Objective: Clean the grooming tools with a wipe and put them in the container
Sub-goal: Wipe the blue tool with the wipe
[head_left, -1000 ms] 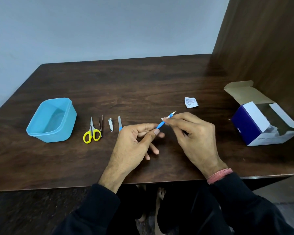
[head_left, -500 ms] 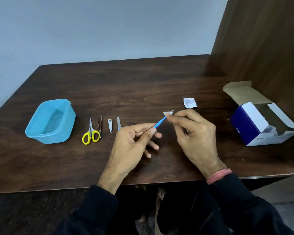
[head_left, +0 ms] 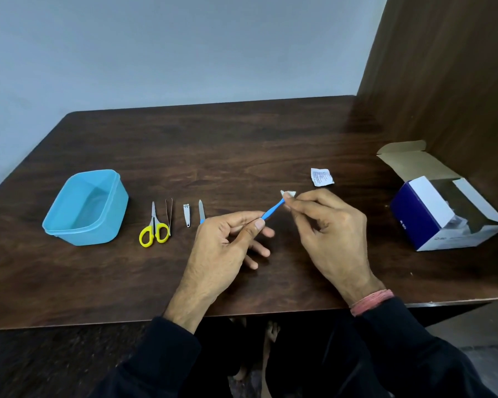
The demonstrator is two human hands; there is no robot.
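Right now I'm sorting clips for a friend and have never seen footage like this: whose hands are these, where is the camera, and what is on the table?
The camera sits on a person's head, looking down at their own two hands; there is no machine. The left hand pinches a thin blue tool, while the right hand rubs its tip with a small white wipe. On the wooden table lie a blue container, yellow-handled scissors, tweezers, a nail clipper, a nail file, a torn wipe packet and an open cardboard box.
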